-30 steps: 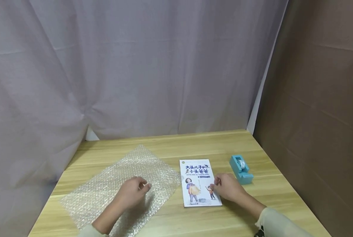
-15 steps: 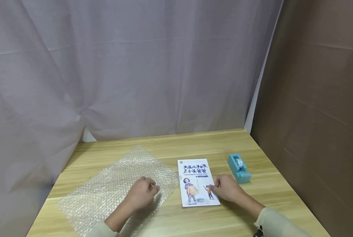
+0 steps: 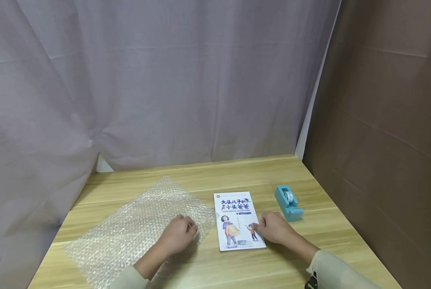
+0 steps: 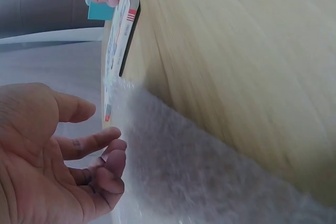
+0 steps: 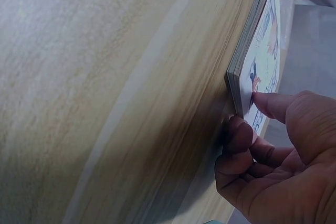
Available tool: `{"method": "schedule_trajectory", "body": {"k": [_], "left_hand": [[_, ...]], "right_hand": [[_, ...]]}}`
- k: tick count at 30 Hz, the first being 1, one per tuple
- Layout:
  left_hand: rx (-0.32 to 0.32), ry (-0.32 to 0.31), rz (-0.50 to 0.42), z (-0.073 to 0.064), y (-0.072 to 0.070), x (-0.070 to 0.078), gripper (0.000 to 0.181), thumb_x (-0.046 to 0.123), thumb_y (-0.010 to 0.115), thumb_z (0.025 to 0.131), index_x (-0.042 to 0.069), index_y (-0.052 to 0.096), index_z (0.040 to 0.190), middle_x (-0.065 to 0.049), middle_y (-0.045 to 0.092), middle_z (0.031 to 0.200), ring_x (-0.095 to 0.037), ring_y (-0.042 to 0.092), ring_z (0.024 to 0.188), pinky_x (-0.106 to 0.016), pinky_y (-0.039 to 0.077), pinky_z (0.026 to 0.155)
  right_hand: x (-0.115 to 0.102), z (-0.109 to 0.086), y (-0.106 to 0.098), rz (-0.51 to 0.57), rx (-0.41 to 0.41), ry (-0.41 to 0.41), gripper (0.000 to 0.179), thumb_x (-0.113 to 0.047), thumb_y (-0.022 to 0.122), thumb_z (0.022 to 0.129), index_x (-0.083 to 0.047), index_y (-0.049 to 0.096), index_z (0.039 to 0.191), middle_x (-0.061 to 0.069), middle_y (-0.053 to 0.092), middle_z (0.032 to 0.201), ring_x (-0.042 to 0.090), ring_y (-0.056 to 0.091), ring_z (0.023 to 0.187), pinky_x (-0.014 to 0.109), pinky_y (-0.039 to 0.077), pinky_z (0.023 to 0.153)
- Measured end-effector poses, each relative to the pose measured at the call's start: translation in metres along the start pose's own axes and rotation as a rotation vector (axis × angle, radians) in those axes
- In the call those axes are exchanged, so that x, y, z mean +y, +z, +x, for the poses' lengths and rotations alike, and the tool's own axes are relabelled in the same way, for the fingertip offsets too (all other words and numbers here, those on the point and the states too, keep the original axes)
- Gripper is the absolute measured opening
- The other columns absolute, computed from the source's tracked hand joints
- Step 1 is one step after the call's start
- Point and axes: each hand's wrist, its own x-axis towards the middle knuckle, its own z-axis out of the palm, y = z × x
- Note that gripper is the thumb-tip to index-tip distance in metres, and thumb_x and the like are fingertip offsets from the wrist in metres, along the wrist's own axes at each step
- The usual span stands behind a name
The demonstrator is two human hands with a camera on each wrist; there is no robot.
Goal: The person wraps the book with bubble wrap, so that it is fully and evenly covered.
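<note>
A white paperback book [image 3: 237,222] with a drawn woman and child on its cover lies flat on the wooden table. At its right edge is my right hand [image 3: 274,228]; in the right wrist view the thumb [image 5: 273,106] presses on the cover while the curled fingers meet the book's side, pinching it. Left of the book, a sheet of clear bubble wrap [image 3: 128,224] is spread at an angle, its right corner reaching the book's left edge. My left hand [image 3: 177,235] hovers over the wrap, fingers loosely curled and holding nothing.
A blue tape dispenser [image 3: 287,204] with a roll of tape stands right of the book, just beyond my right hand. Grey cloth [image 3: 164,80] hangs behind the table [image 3: 258,170], and a brown panel [image 3: 381,140] borders its right side.
My left hand has moved right over the bubble wrap, closer to the book. My right hand stays at the book's right edge. The head view has shifted slightly.
</note>
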Motion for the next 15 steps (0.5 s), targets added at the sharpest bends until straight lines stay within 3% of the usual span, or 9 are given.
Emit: {"method": "schedule_trajectory", "body": {"k": [9, 15], "left_hand": [[-0.004, 0.069, -0.017, 0.009, 0.014, 0.008, 0.023, 0.011, 0.056, 0.109, -0.001, 0.077, 0.108, -0.011, 0.072, 0.102, -0.024, 0.063, 0.097, -0.045, 0.061, 0.083], [-0.024, 0.099, -0.028, 0.013, 0.025, 0.017, 0.016, 0.012, 0.062, 0.106, 0.003, 0.075, 0.102, -0.007, 0.062, 0.098, -0.016, 0.055, 0.087, -0.033, 0.054, 0.073]], "right_hand": [[-0.002, 0.000, -0.001, 0.008, -0.004, 0.001, 0.042, -0.032, 0.082, 0.097, -0.015, 0.058, 0.068, -0.001, 0.057, 0.066, 0.015, 0.053, 0.063, 0.027, 0.039, 0.057], [-0.004, -0.001, -0.001, 0.014, -0.006, 0.018, 0.039, -0.029, 0.084, 0.097, -0.014, 0.060, 0.069, -0.001, 0.059, 0.066, 0.016, 0.054, 0.063, 0.027, 0.041, 0.057]]}}
